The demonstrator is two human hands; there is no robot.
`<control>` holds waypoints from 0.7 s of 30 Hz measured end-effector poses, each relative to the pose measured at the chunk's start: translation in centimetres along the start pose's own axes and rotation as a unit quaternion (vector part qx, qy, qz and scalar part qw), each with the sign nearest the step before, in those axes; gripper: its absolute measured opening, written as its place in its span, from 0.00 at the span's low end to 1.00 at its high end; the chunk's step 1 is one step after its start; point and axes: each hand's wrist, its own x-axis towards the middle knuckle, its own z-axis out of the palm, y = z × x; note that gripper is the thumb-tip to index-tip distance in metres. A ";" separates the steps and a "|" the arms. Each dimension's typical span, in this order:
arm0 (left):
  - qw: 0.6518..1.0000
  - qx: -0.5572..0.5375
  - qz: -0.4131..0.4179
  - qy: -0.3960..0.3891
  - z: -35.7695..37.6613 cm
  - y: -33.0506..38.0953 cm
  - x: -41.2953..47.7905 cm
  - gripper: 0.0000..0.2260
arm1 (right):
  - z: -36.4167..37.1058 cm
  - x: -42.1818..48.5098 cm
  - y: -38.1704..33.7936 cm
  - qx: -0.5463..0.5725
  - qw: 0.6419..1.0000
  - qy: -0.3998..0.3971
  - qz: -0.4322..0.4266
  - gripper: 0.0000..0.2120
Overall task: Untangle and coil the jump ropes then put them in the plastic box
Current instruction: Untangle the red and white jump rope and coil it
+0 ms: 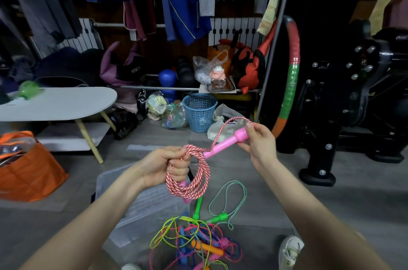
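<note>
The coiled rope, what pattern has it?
The coiled rope is red-and-white twisted; head view.

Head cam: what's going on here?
A person is coiling a red-and-white jump rope. The left hand grips the gathered loops, while the right hand pinches the pink handle at the rope's free end. The clear plastic box sits on the floor below. A tangle of coloured ropes lies beside it, not yet sorted, with a green-handled rope next to that.

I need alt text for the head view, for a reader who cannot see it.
The left hand grips a coiled red-and-white rope while the right hand pinches its pink handle. Below them, on the grey floor, lie a clear plastic box and a tangle of coloured ropes.
</note>
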 end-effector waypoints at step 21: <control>0.985 0.069 0.046 0.151 1.0 0.1 2.9 0.08 | 2.3 -3.3 2.4 -0.100 0.969 -0.170 0.149 0.07</control>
